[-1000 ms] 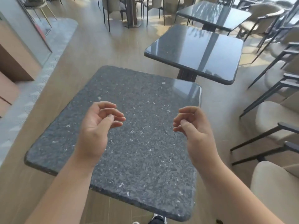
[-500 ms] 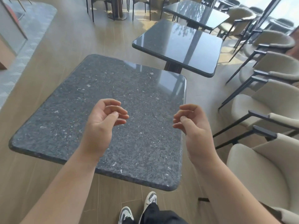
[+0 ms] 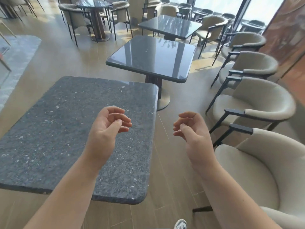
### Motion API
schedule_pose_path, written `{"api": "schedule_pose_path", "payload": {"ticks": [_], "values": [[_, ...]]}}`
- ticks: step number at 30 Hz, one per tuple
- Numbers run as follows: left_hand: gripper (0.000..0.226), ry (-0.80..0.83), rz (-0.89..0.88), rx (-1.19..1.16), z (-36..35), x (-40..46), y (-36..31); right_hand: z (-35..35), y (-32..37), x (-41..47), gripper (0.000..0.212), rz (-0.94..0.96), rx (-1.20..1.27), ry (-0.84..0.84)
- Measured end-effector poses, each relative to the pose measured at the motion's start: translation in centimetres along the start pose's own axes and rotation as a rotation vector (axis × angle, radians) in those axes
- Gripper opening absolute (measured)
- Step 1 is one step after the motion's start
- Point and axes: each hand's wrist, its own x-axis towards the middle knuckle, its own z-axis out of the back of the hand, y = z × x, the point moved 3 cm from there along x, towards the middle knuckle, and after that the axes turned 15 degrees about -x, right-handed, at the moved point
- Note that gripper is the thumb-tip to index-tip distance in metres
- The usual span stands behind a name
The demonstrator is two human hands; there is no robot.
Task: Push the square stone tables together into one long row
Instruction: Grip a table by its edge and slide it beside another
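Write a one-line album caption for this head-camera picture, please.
Both hands, left and right, hover empty beside the nearest stone table, apart from the next table.

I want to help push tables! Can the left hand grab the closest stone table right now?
Probably yes. The left hand hovers right over the closest stone table, holding nothing, its fingers loosely curled, and nothing lies between them.
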Motion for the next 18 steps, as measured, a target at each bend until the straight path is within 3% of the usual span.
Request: {"api": "schedule_pose_path", "payload": {"ticks": [8, 18], "values": [[0.030, 0.042, -0.009, 0.067, -15.7, 0.9, 3.6, 14.1, -1.9, 3.2, 0.023, -0.017, -0.021, -0.001], [0.028, 0.056, -0.077, 0.080, -22.3, 4.5, 5.8, 20.1, -2.5, 8.0, 0.023, 0.015, -0.013, 0.002]]}}
